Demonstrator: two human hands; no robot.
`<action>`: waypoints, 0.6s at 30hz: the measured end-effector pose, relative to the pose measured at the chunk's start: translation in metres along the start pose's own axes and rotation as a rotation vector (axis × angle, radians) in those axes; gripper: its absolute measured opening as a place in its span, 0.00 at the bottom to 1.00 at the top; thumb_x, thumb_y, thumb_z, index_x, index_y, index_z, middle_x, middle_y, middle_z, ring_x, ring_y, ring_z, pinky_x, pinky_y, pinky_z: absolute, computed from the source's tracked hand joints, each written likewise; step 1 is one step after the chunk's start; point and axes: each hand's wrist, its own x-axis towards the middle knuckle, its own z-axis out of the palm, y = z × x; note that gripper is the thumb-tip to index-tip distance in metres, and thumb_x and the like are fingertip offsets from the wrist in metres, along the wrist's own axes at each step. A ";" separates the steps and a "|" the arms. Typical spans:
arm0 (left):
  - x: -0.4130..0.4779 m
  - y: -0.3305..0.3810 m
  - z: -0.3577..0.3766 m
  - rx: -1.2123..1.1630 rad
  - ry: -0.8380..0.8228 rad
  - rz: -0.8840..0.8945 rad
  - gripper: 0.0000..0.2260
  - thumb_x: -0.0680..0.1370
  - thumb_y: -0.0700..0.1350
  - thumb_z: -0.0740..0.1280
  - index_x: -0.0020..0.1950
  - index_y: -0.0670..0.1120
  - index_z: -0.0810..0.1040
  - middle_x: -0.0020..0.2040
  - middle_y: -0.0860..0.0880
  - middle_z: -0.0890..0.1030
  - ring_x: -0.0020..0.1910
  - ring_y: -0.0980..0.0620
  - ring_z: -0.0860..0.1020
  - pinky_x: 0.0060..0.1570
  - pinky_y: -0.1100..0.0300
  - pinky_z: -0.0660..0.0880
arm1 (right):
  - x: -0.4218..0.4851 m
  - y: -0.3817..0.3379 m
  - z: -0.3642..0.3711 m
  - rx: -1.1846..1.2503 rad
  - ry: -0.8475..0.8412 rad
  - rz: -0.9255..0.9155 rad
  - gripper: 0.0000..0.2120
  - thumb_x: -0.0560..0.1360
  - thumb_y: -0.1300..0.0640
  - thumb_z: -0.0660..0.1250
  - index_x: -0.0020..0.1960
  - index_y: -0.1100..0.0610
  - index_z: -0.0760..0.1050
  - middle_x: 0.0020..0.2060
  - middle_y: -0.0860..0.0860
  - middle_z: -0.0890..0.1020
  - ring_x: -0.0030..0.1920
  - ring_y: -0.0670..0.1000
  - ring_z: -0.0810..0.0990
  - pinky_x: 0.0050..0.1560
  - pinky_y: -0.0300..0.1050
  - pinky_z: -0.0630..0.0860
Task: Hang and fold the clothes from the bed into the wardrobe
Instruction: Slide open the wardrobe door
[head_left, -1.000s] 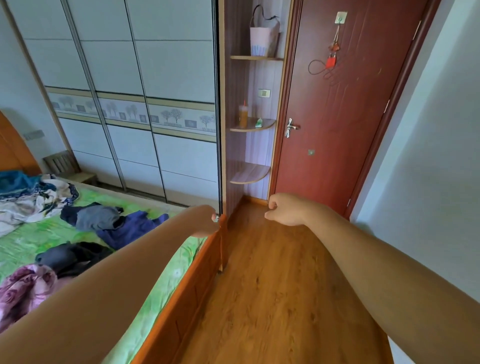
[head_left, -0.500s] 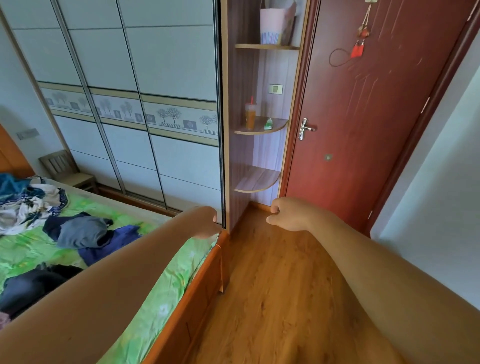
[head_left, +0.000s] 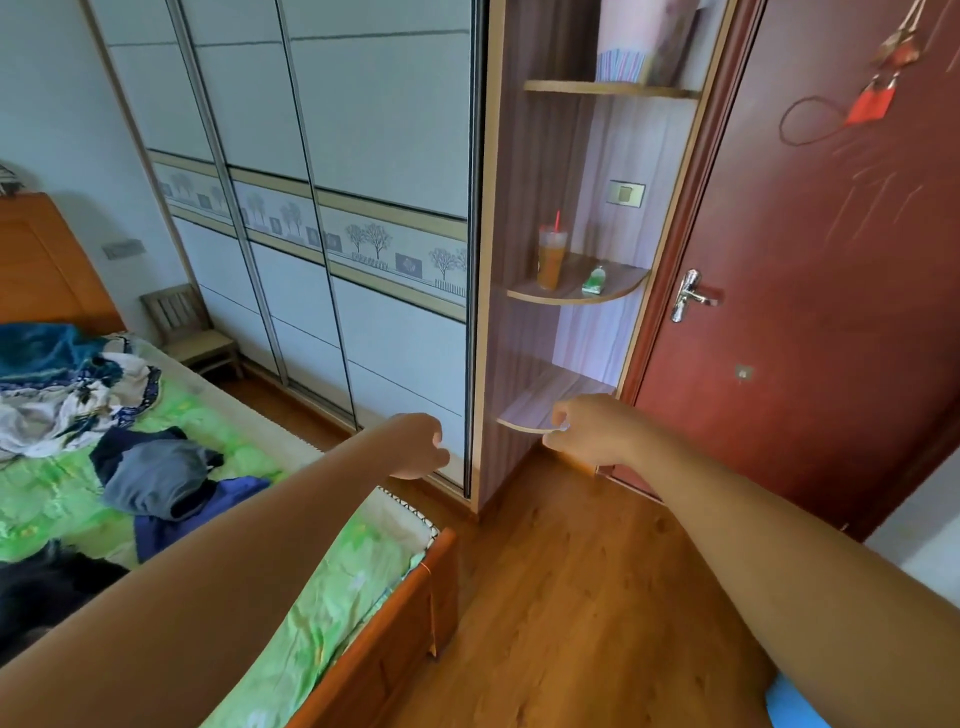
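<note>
Two hands out front: left hand (head_left: 420, 447) and right hand (head_left: 589, 434), each grip curled together, nothing held that we see. Clothes (head_left: 156, 478) heaped on bed (head_left: 363, 566). Wardrobe (head_left: 374, 130) doors closed. Risk, we judge: garments carried to shut doors, dropped on floor (head_left: 571, 597).

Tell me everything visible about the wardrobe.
The wardrobe fills the wall beyond the bed. Three sliding doors show, all shut: white panels in slim metal-looking frames, crossed mid-height by a beige-edged band of tree drawings. Its right end carries open wood-look corner shelves. The left hand, fingers curled, hangs in front of the nearest door's lower part; whether it touches cannot be told.
</note>
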 end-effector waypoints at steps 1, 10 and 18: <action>0.016 -0.001 -0.003 -0.005 0.005 -0.014 0.20 0.82 0.51 0.61 0.73 0.46 0.71 0.67 0.44 0.77 0.64 0.44 0.76 0.61 0.54 0.71 | 0.018 0.004 -0.004 -0.001 0.009 -0.012 0.15 0.80 0.47 0.62 0.60 0.56 0.76 0.52 0.54 0.81 0.46 0.52 0.79 0.44 0.44 0.73; 0.184 -0.050 -0.034 -0.010 0.054 -0.080 0.22 0.82 0.52 0.61 0.75 0.48 0.69 0.74 0.47 0.71 0.71 0.46 0.70 0.67 0.53 0.68 | 0.215 0.013 -0.035 -0.108 -0.048 -0.125 0.14 0.79 0.46 0.64 0.54 0.56 0.77 0.51 0.54 0.80 0.52 0.55 0.79 0.51 0.50 0.75; 0.327 -0.108 -0.102 -0.042 0.052 -0.201 0.22 0.83 0.51 0.61 0.76 0.46 0.68 0.74 0.46 0.70 0.72 0.45 0.70 0.68 0.54 0.66 | 0.398 -0.010 -0.071 -0.144 -0.052 -0.218 0.16 0.81 0.45 0.63 0.62 0.55 0.75 0.57 0.53 0.80 0.53 0.53 0.77 0.46 0.44 0.70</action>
